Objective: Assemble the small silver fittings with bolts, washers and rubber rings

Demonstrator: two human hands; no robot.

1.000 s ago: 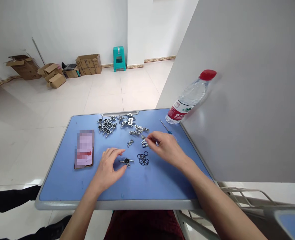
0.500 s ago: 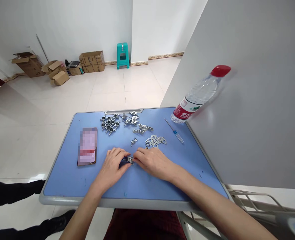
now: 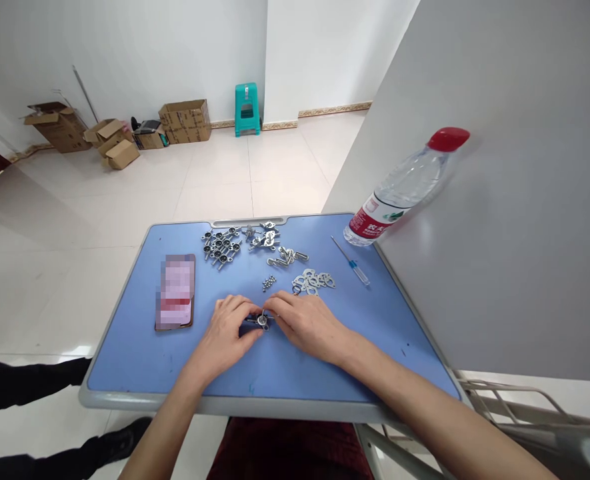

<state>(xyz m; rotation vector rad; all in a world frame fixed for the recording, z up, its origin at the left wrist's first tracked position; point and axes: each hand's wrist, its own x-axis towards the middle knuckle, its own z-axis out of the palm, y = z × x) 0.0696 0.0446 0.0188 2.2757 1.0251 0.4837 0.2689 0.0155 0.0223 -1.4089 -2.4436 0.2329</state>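
Near the front middle of the blue table, my left hand [image 3: 227, 330] grips a small metal fitting [image 3: 261, 321] with a dark round centre between thumb and fingers. My right hand [image 3: 299, 320] meets it from the other side, fingertips pinched on a thin metal pin [image 3: 263, 313] that stands up at the fitting. Just beyond lie a little heap of small steel balls or screws [image 3: 269, 283], too small to tell which, and several flat metal plates with holes [image 3: 313, 281]. Farther back are black-centred metal fittings [image 3: 222, 247], loop-shaped metal pieces [image 3: 288, 256] and more assembled-looking metal parts [image 3: 266, 238].
A phone [image 3: 176, 291] lies at the left of the table [image 3: 135, 360]. A clear-handled screwdriver [image 3: 352, 263] and a red-capped water bottle [image 3: 399, 193] are on the right by a grey panel. Another person's dark-clothed legs [image 3: 29, 383] show at lower left.
My right fingertips have shifted slightly up and left at the fitting, and the upright pin now shows more. My left hand keeps its hold. The view has moved a little.
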